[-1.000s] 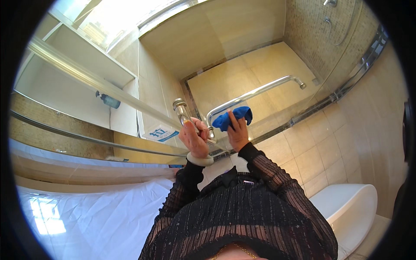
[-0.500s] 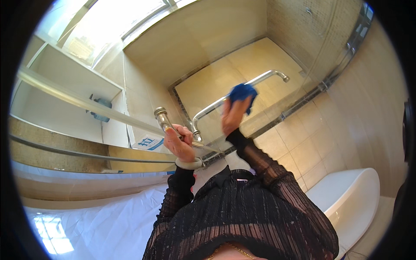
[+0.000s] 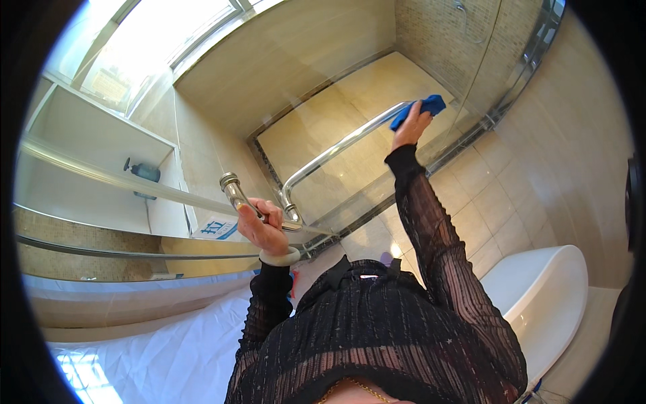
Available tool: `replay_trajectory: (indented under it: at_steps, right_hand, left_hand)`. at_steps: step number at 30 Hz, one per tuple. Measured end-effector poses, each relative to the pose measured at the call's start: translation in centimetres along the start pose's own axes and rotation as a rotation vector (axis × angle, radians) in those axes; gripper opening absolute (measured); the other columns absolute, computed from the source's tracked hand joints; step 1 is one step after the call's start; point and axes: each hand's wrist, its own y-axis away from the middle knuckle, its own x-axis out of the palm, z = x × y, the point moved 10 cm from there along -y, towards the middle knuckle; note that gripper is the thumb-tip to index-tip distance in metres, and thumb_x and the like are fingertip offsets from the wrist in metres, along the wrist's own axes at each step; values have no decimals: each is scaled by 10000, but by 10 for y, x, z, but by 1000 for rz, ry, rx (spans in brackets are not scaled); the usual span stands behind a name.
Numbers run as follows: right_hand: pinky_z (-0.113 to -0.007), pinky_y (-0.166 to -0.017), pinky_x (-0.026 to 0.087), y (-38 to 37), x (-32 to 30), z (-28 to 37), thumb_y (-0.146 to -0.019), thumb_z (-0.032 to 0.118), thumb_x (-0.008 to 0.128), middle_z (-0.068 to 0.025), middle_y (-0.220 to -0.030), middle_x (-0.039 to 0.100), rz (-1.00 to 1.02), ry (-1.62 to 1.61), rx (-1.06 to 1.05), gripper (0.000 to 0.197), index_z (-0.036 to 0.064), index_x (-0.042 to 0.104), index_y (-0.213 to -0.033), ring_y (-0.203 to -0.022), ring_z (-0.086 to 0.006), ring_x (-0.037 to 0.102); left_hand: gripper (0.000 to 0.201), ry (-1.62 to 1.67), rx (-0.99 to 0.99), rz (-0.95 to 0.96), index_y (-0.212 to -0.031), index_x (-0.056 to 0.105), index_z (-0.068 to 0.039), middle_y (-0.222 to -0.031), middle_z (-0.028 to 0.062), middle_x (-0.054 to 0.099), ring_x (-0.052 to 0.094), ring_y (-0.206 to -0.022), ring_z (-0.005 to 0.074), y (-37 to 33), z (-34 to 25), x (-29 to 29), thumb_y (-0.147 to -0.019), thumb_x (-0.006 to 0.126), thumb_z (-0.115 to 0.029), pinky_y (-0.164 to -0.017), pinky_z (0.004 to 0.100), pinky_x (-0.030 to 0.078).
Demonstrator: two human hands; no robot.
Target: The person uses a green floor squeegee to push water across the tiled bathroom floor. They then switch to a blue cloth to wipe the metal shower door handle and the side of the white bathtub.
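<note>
I am looking down on a person wiping a chrome bar (image 3: 340, 145) mounted on a glass shower door (image 3: 377, 168). The right hand (image 3: 408, 126) is closed around a blue cloth (image 3: 418, 110), pressing it onto the far end of the bar. I judge the wipe along the bar is near its end. The next move would call for the cloth to stay wrapped round the metal while it slides back towards the left hand (image 3: 264, 225).

The right arm is stretched out almost straight, up and away from the body, in a black sleeve. The left arm is bent, close to the chest. Its hand grips a chrome knob (image 3: 233, 190) near the bar's closer end, fingers curled shut, apparently steadying the door. A white toilet (image 3: 545, 296) sits well below the right hand.
</note>
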Motion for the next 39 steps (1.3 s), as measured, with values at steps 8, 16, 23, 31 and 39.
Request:
replay_trajectory:
  at_steps: [8,16,23,31,39]
  right_hand:
    - [-483,-1000,247,158,26,66,-815,104,545,-313,-1305,263,240,168,-391,405,-57,409,-1161,-1142,-479,331]
    - [-429,-972,277,107,20,39,-800,130,579,-257,-1342,277,428,228,-543,494,-2,390,-1237,-1130,-414,360]
    - [-468,-853,321,12,8,41,-940,308,334,-281,-956,416,38,265,-132,382,-57,435,-896,-927,-418,412]
    - [-503,-992,261,273,43,58,-768,112,581,-255,-1373,230,903,227,-635,391,5,478,-1130,-1152,-446,342]
    - [-528,-991,227,157,33,51,-819,185,590,-314,-1330,264,440,161,-516,317,-101,482,-905,-1174,-517,282]
  left_hand:
    - [493,-40,21,-20,-673,366,-101,-456,-46,235,185,-364,43,-1,-1,2,-855,431,-554,-349,204,150]
    - [486,-39,8,-8,-679,372,-99,-452,-43,253,207,-362,44,0,-1,3,-862,423,-546,-349,205,163]
    - [475,5,-4,-28,-685,404,-71,-471,-16,332,263,-360,52,-1,4,-6,-878,432,-504,-346,203,183]
    - [469,0,-7,25,-706,402,-76,-477,-14,331,241,-353,54,-1,6,-2,-880,420,-511,-342,207,176]
    - [450,30,-7,41,-688,432,-52,-450,-10,350,282,-360,46,-1,6,-5,-911,403,-441,-347,197,190]
